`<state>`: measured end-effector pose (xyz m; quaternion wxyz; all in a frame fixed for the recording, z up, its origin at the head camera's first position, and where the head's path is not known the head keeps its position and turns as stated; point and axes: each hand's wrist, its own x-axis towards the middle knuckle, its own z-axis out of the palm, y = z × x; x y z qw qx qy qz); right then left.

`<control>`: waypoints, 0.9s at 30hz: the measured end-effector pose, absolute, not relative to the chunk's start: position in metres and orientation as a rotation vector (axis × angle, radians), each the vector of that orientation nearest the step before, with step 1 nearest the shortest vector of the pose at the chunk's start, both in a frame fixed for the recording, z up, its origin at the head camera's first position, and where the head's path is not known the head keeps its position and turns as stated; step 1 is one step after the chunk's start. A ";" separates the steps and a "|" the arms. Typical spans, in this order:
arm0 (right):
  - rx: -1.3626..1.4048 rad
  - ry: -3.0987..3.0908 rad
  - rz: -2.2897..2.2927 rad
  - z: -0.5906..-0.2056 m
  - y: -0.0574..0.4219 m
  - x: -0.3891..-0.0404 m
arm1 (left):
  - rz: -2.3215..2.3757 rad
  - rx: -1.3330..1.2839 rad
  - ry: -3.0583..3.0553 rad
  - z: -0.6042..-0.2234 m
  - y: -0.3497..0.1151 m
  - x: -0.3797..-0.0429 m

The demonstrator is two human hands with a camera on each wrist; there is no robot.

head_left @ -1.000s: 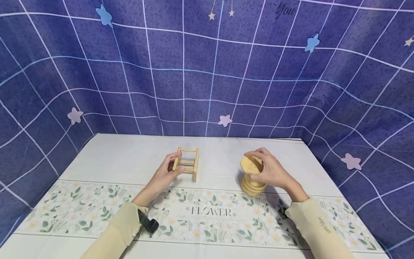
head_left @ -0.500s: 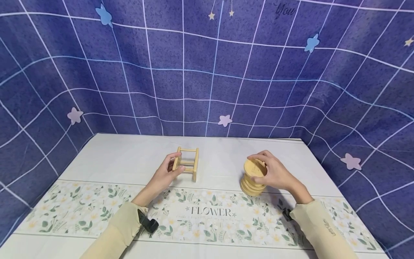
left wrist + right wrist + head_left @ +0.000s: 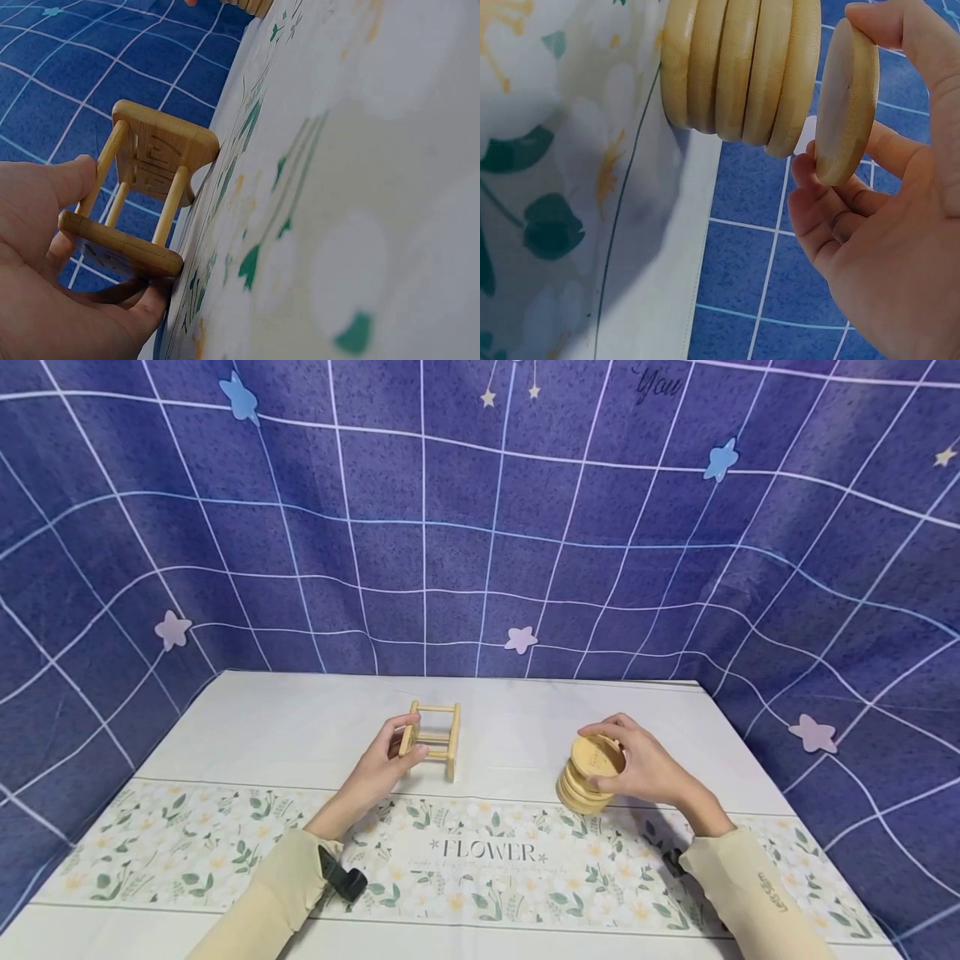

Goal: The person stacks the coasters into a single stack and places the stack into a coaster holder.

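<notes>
My left hand [image 3: 378,768] grips the near side of a small wooden coaster holder [image 3: 124,246], whose two side panels are joined by thin dowels. It stands on the table with its slot unoccupied. On the right, my right hand [image 3: 647,766] pinches a round wooden coaster [image 3: 596,755] by its edge between thumb and fingers. Below that coaster is a stack of several matching coasters [image 3: 576,795]. In the right wrist view a narrow gap separates the held coaster [image 3: 849,101] from the top of the stack [image 3: 739,71].
A white tablecloth [image 3: 517,727] covers the table, with a flowered band [image 3: 225,843] reading FLOWER across its front. Behind and at both sides hangs a blue grid-patterned curtain [image 3: 450,552] with stars. A black strap camera [image 3: 347,881] sits at my left wrist.
My right hand has brought the coaster down and slightly to the right, closer over the stack. My left hand and the coaster holder have stayed in place.
</notes>
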<state>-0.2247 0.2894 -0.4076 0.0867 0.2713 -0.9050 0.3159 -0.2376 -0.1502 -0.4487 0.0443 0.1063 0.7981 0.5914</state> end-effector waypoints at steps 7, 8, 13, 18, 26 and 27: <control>0.808 -2.719 0.945 -0.410 0.291 -0.223 | 1.810 0.332 2.442 -0.450 -0.150 -0.239; 0.809 -2.720 0.948 -0.410 0.291 -0.222 | 1.806 0.332 2.447 -0.450 -0.150 -0.239; 0.818 -2.729 0.968 -0.410 0.291 -0.222 | 1.794 0.327 2.459 -0.450 -0.150 -0.239; 0.844 -2.734 0.941 -0.410 0.292 -0.222 | 1.799 0.320 2.451 -0.449 -0.149 -0.239; 0.838 -2.777 0.958 -0.413 0.293 -0.221 | 1.802 0.316 2.445 -0.449 -0.149 -0.239; 0.838 -2.779 0.959 -0.413 0.293 -0.221 | 1.802 0.317 2.444 -0.449 -0.149 -0.239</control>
